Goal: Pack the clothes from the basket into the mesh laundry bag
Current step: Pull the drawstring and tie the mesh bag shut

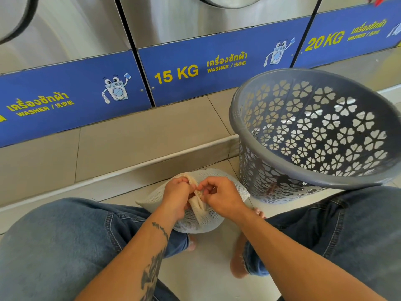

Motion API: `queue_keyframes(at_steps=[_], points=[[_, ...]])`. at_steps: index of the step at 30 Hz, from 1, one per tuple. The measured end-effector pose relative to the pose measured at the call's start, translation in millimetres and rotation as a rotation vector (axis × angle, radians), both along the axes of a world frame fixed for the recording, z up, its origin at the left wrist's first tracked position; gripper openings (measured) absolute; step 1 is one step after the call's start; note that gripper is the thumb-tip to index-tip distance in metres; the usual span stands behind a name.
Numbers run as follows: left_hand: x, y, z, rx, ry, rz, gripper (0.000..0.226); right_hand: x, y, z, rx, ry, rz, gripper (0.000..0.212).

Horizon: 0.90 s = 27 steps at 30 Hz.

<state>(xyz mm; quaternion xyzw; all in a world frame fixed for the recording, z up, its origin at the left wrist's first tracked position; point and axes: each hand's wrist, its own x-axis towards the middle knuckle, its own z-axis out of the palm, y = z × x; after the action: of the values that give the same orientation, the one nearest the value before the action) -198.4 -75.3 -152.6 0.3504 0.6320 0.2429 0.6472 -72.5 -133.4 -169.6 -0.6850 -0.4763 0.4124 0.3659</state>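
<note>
A white mesh laundry bag (196,223) lies stuffed and rounded on the floor between my knees. Its cream fabric neck is gathered at the top. My left hand (176,197) grips the gathered neck from the left. My right hand (219,195) pinches the cord or edge of the neck from the right, fingertips touching the left hand. The grey plastic basket (312,183) with flower-shaped holes stands tilted to the right of the bag; no clothes show inside it.
A row of steel washers with blue panels (180,72) marked 15 KG and 20 KG stands behind a raised tiled step (134,135). My jeans-clad legs (56,242) flank the bag, and bare feet rest on the tiled floor (208,268).
</note>
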Motion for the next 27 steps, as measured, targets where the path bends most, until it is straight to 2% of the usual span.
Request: queue_keyframes(at_steps=[9, 18, 24, 27], points=[[1.0, 1.5, -3.4, -0.026, -0.010, 0.049, 0.026, 3.8, 0.2, -3.1, -0.020, 0.078, 0.039, 0.017], [-1.1, 1.5, -6.0, -0.014, 0.056, 0.026, 0.018, -0.7, -3.1, 0.6, -0.041, -0.076, 0.156, 0.020], [-3.0, 5.2, -10.9, -0.009, 0.035, 0.008, 0.017, 0.6, -4.8, 3.0, -0.055, -0.161, 0.255, 0.021], [-2.8, 7.1, -10.4, 0.003, 0.023, 0.058, 0.017, 1.7, -6.1, 0.7, -0.081, -0.076, 0.218, 0.028]])
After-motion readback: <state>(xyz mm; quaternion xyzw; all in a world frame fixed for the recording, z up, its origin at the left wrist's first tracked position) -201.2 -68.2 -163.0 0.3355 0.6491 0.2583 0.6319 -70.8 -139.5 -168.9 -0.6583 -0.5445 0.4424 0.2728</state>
